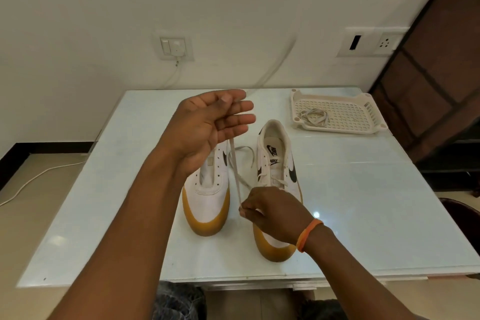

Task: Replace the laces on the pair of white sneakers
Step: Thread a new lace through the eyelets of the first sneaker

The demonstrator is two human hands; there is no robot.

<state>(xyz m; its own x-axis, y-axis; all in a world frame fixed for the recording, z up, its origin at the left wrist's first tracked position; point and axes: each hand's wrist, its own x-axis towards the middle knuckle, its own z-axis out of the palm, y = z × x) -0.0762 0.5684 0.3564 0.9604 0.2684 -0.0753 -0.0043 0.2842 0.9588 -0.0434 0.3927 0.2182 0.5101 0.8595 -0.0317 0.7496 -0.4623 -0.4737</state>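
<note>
Your right hand [272, 212], orange band [309, 234] at the wrist, has its grip pinched on a flat off-white lace [235, 169] above the toe of the right white gum-soled sneaker [279, 163]. The lace runs up to your raised left hand [210, 122], palm open, fingers loosely apart with the lace at the fingertips. Beside it, the left white gum-soled sneaker [207, 202] sits laceless on the pale glossy counter [363, 202]. Far right, a perforated white plastic tray [340, 114] holds another coiled lace [314, 117].
</note>
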